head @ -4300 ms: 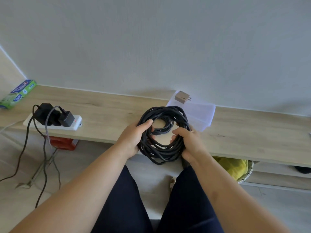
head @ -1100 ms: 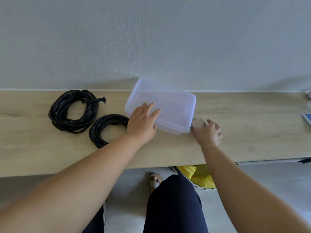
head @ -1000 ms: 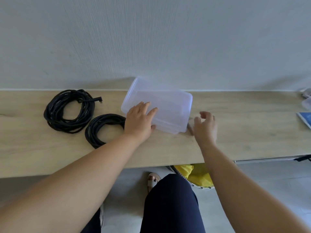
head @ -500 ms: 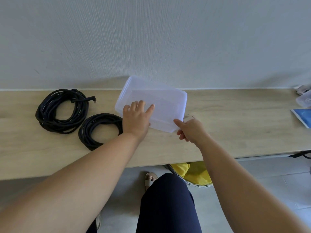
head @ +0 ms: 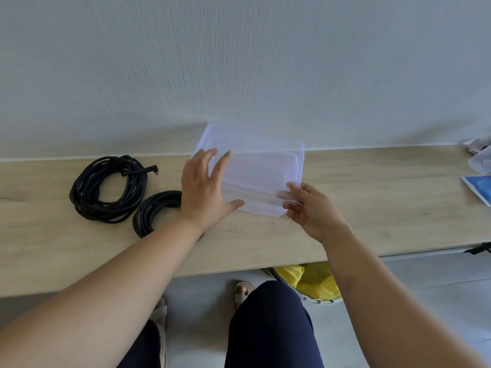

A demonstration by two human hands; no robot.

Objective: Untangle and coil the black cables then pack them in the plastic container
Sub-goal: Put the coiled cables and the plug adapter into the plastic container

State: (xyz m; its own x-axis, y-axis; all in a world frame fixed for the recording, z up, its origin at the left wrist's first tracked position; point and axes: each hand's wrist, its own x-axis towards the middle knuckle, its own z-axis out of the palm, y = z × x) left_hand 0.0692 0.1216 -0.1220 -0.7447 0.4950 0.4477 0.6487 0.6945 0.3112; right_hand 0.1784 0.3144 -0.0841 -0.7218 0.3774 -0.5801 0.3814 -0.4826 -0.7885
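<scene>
A: Wooden shelf (head: 372, 208) runs full width along the wall. On it, centre-far, the plastic container (head: 260, 166) is seen, translucent, lid on by the look of it, its near edge seemingly lifted a bit — blurred, so can't be told for sure.

B: And the cables?

A: Both coiled and laid flat on the shelf, left of the container. Larger coil (head: 106, 189) is far-left, plug end sticking out to the right; smaller coil (head: 156, 211) is nearer, just beside it, partly hidden under the wrist. Neither is packed yet.

B: Hands?

A: Left hand (head: 204, 189) is spread flat, fingers wide, pressed on the container's left end — nothing gripped, it's braced. Right hand (head: 308, 208) is pinched narrow on the near-right corner, thumb under, fingertips (head: 289, 187) on the rim.

B: So the step?

A: Coiling is judged done; the box is being opened, prob. lid peeled from that corner. Next, the lid needs to be freed all round and set aside, base held down, then coils lifted in one at a time w/o letting loops spring loose.
</scene>
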